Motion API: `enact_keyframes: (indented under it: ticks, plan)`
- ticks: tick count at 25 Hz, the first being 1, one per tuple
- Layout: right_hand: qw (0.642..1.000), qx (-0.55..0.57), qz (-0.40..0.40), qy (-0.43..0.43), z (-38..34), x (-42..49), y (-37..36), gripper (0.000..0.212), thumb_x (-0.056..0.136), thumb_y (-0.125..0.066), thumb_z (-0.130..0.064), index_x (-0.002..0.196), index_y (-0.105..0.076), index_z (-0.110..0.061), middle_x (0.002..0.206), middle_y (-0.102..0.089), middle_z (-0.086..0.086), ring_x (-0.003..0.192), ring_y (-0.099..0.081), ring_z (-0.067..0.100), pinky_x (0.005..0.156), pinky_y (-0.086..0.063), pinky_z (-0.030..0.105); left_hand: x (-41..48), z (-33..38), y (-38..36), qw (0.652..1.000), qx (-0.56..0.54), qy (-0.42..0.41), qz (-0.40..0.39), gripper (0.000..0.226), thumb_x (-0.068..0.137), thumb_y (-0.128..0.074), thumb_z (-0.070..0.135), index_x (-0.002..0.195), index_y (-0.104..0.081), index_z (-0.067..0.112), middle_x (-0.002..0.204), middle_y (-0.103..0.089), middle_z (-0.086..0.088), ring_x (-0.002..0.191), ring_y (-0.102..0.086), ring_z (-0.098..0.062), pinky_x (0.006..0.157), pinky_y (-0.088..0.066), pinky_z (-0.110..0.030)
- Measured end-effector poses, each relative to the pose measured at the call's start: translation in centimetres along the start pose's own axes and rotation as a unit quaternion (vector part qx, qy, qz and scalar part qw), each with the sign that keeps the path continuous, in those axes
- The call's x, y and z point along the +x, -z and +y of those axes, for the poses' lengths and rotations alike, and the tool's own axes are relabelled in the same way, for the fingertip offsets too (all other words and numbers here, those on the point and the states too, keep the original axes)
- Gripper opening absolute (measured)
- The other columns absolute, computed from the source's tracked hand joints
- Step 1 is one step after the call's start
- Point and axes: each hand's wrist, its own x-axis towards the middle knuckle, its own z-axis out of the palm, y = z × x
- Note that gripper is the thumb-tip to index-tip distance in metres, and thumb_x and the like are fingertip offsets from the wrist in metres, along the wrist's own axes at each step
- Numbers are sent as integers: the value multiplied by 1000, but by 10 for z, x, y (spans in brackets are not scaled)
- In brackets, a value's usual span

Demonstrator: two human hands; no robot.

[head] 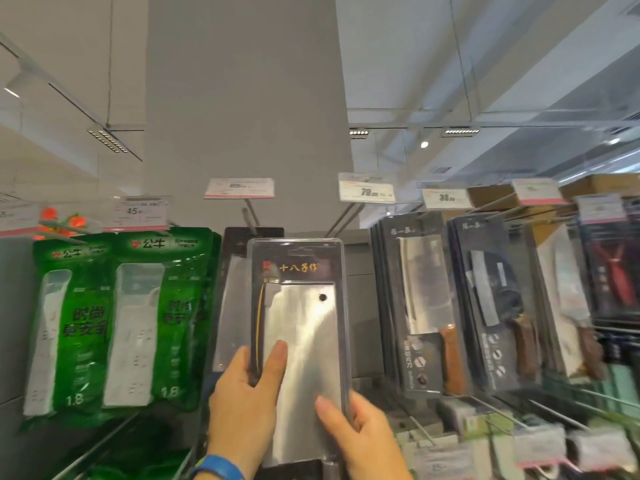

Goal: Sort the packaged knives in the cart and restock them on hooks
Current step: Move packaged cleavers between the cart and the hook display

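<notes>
I hold cleaver pack (298, 317) up: left hand (242, 396) grips left edge, right hand (362, 438) grips lower right edge. Risk: hang slot (301, 251) misses hook (250, 216), pack slips, drops.

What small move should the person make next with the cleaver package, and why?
Probably lift the cleaver package and shift it slightly left, so its hang slot meets the hook. The left hand and right hand hold its lower part; the slot sits below and right of the hook.
</notes>
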Motion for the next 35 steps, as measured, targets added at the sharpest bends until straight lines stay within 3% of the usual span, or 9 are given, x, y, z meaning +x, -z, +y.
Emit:
enact_keyframes:
  ticks: [4,8,11,14,16,20,25,29,35]
  plan:
    - [997,19,61,53,-36,12,52,44,75,-77,-44,101,-72,-10,96,-80,1,93,-76,15,73,-58,23,0,29,-46,994,14,-20,-107,49,77,-43,73,85,-65,31,83,-71,22,78,-66,6,72,-52,-25]
    - [994,-11,88,65,-63,22,88,43,84,-72,-49,111,-70,-16,104,-79,-1,97,-75,18,90,-59,45,23,62,-67,979,91,-83,-160,62,91,-43,62,88,-66,5,84,-70,-12,84,-67,-28,83,-53,-51]
    - [994,15,78,79,-71,21,101,44,82,-73,-52,112,-70,-19,105,-79,-1,98,-75,18,90,-60,46,28,74,-73,968,131,-106,-187,74,87,-40,72,82,-59,1,71,-61,-18,66,-58,-27,75,-53,-52]
    - [992,-15,98,80,-73,16,110,46,80,-74,-59,100,-69,-19,96,-78,-3,92,-75,16,81,-59,38,24,81,-73,957,200,-165,-132,67,88,-39,73,75,-58,10,62,-60,-5,64,-62,-24,71,-56,-50]
    - [987,-40,132,78,-72,14,118,49,79,-73,-63,85,-64,-15,82,-72,-5,80,-68,13,71,-54,32,34,101,-71,946,185,-267,-10,45,88,-51,65,89,-62,21,82,-64,4,77,-62,-16,77,-55,-45]
    - [983,-68,150,78,-66,4,116,68,70,-76,-67,72,-52,-4,63,-52,9,59,-53,21,57,-45,35,88,177,-74,781,354,-513,40,65,83,-71,41,139,-47,19,146,-44,-7,129,-44,-28,106,-41,-41]
    - [985,-78,118,102,-31,-20,91,64,71,-79,-64,63,-38,-16,63,-27,-8,59,-28,7,55,-25,22,115,208,-94,629,612,-471,-91,56,90,-53,57,139,-45,31,155,-37,1,138,-38,-28,101,-45,-46]
    - [981,-72,136,114,-30,-8,91,59,79,-81,-48,64,-34,-15,60,-24,-13,57,-25,7,52,-26,19,128,215,-91,690,534,-482,-79,29,101,-46,29,128,-58,26,130,-63,-2,112,-58,-32,88,-51,-41]
    - [972,-104,191,86,-37,12,90,64,74,-74,-61,65,-39,-9,61,-33,11,59,-35,15,54,-33,32,138,225,-87,830,394,-376,-123,25,94,-57,50,104,-74,34,91,-70,12,88,-60,-12,71,-42,-26]
